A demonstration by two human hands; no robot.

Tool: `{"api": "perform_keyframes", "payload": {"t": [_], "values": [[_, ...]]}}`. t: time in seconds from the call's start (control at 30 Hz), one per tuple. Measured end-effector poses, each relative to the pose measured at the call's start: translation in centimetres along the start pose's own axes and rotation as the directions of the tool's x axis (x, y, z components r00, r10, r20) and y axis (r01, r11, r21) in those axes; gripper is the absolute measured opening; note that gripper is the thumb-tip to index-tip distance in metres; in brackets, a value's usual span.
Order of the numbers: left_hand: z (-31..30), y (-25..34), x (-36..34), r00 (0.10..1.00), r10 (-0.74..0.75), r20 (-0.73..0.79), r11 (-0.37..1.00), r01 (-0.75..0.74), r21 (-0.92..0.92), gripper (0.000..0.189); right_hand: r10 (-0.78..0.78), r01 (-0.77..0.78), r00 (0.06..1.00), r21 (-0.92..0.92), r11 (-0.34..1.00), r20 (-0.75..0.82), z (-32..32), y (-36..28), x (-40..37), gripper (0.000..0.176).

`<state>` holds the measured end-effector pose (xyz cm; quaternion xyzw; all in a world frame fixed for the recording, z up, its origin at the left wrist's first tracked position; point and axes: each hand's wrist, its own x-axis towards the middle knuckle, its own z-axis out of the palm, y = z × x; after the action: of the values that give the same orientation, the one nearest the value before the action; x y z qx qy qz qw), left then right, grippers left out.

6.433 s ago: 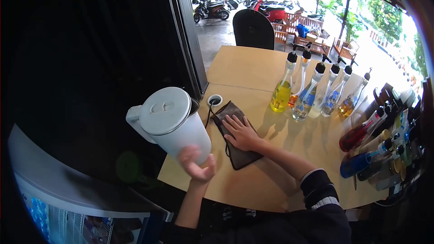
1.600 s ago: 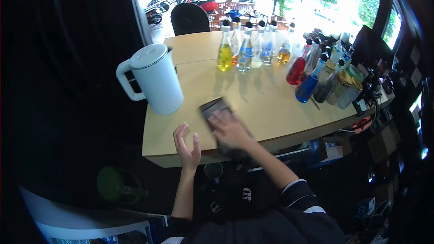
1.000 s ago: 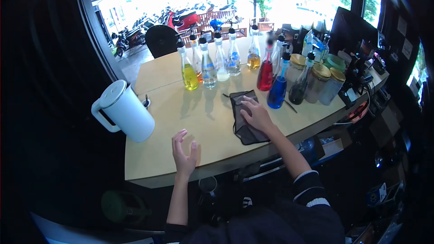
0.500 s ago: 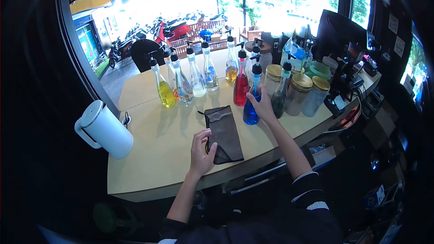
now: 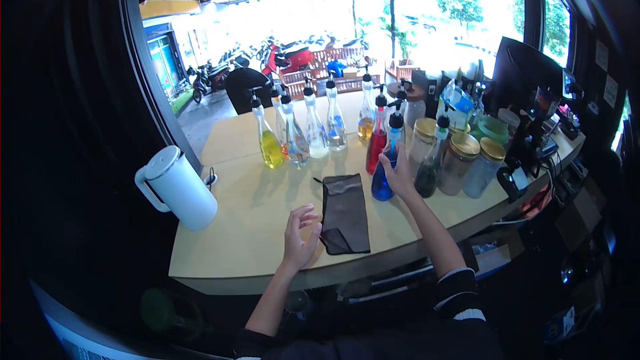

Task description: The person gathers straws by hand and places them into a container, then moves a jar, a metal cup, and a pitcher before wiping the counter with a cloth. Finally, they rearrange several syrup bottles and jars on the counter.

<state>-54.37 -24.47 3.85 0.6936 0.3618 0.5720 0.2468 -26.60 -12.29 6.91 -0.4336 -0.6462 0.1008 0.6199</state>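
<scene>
Blue liquid fills the bottle [image 5: 382,183] that your right hand [image 5: 403,175] curls around mid-counter [image 5: 247,227], while your left hand [image 5: 300,237] hovers with fingers loosely spread, just beside the dark cloth [image 5: 345,213] lying flat.

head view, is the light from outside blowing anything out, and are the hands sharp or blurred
Head view: the street behind the bottles is blown out white; the left side falls near black. The left hand by the dark cloth and the right hand at the blue bottle look sharp. Fisheye bends the counter edge.
</scene>
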Motion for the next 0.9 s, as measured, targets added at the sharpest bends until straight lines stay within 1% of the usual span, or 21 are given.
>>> {"api": "perform_keyframes", "payload": {"t": [0.03, 0.1, 0.13, 0.17, 0.23, 0.27, 0.3, 0.37, 0.4, 0.43, 0.5, 0.53, 0.57, 0.63, 0.67, 0.7, 0.77, 0.8, 0.83, 0.87, 0.9], "values": [[-0.2, 0.0, 0.1, 1.0, 0.01, -0.007, 1.0, -0.01, 0.009, 0.04, -0.011, 0.011, 1.0, 0.01, 1.0, -0.002, 0.2, -1.1, 0.4, 0.032], [-0.8, 0.2, 0.3, 1.0, -0.019, 0.007, 0.999, 0.02, -0.038, 0.04, -0.036, 0.034, 0.998, 0.035, 0.999, 0.047, 0.4, -3.5, 1.0, 0.032], [-1.1, 0.2, 0.4, 0.999, -0.028, 0.016, 0.999, 0.029, -0.038, 0.04, -0.003, -0.004, 0.995, 0.071, 0.997, 0.095, 0.7, -4.7, 1.4, 0.033], [-1.4, 0.0, 0.6, 1.0, -0.029, 0.006, 0.999, 0.029, -0.031, 0.04, -0.009, 0.0, 0.995, 0.08, 0.997, 0.102, 1.2, -5.7, 1.8, 0.033], [-2.0, -0.6, 1.0, 0.998, -0.054, 0.028, 0.994, 0.056, -0.094, 0.04, -0.068, 0.057, 0.984, 0.07, 0.996, 0.167, 2.4, -7.5, 2.3, 0.033], [-2.5, -1.1, 1.4, 0.995, -0.084, 0.056, 0.991, 0.089, -0.097, 0.045, -0.079, 0.058, 0.977, 0.113, 0.992, 0.196, 3.3, -8.3, 2.4, 0.034], [-2.9, -1.2, 1.7, 0.994, -0.095, 0.053, 0.991, 0.099, -0.092, 0.045, -0.073, 0.05, 0.976, 0.118, 0.992, 0.203, 4.0, -9.4, 2.2, 0.034], [-3.4, -1.2, 3.0, 0.992, -0.096, 0.084, 0.995, 0.098, -0.013, 0.053, 0.021, -0.074, 0.952, 0.164, 0.984, 0.304, 5.9, -11.7, 2.2, 0.042], [-3.9, -0.9, 3.7, 0.981, -0.151, 0.118, 0.988, 0.15, 0.02, 0.064, -0.113, 0.05, 0.963, 0.248, 0.968, 0.246, 7.8, -11.5, 2.1, 0.036], [-4.2, -1.1, 4.2, 0.982, -0.155, 0.106, 0.988, 0.153, 0.022, 0.064, -0.118, 0.052, 0.959, 0.253, 0.966, 0.256, 9.2, -12.1, 2.0, 0.036], [-4.7, -1.9, 5.2, 0.994, -0.086, 0.072, 0.994, 0.081, 0.071, 0.074, -0.055, -0.112, 0.914, 0.378, 0.919, 0.403, 12.0, -13.3, 1.6, 0.035], [-5.1, -2.4, 6.0, 0.999, 0.026, 0.023, 1.0, -0.026, 0.0, 0.08, -0.063, -0.164, 0.887, 0.439, 0.883, 0.458, 13.3, -14.0, 1.4, 0.035], [-6.1, -3.0, 6.1, 1.0, 0.02, 0.011, 1.0, -0.02, 0.009, 0.08, -0.069, -0.169, 0.881, 0.446, 0.879, 0.468, 14.5, -14.8, 1.3, 0.035], [-8.5, -1.8, 6.4, 0.973, -0.222, 0.06, 0.971, 0.215, 0.102, 0.076, -0.143, -0.159, 0.839, 0.487, 0.859, 0.525, 16.7, -16.8, 1.0, 0.033], [-9.4, -2.5, 6.3, 0.992, -0.122, -0.02, 0.982, 0.123, 0.14, 0.074, -0.202, -0.098, 0.838, 0.504, 0.858, 0.507, 18.0, -16.8, 1.2, 0.036], [-10.4, -3.2, 6.2, 0.991, -0.131, -0.028, 0.98, 0.133, 0.147, 0.074, -0.204, -0.107, 0.833, 0.51, 0.853, 0.514, 19.1, -17.1, 1.5, 0.036], [-12.4, -4.8, 6.1, 0.986, -0.153, -0.066, 0.984, 0.158, 0.082, 0.073, -0.106, -0.086, 0.767, 0.265, 0.96, 0.633, 20.6, -17.9, 2.2, 0.04], [-13.4, -5.5, 6.0, 0.984, -0.162, -0.07, 0.982, 0.168, 0.086, 0.073, -0.142, -0.046, 0.787, 0.287, 0.957, 0.601, 21.5, -18.7, 2.3, 0.042], [-14.3, -6.2, 6.1, 0.981, -0.177, -0.076, 0.982, 0.18, 0.049, 0.075, -0.14, -0.053, 0.784, 0.29, 0.955, 0.605, 22.9, -18.7, 2.4, 0.042], [-15.2, -6.9, 6.2, 0.979, -0.189, -0.08, 0.982, 0.191, 0.011, 0.077, -0.159, -0.027, 0.793, 0.294, 0.955, 0.588, 24.3, -18.5, 2.5, 0.042], [-16.1, -7.7, 6.6, 0.978, -0.191, -0.079, 0.981, 0.193, 0.015, 0.077, -0.179, 0.003, 0.804, 0.298, 0.955, 0.568, 25.8, -18.2, 2.8, 0.044]]}}
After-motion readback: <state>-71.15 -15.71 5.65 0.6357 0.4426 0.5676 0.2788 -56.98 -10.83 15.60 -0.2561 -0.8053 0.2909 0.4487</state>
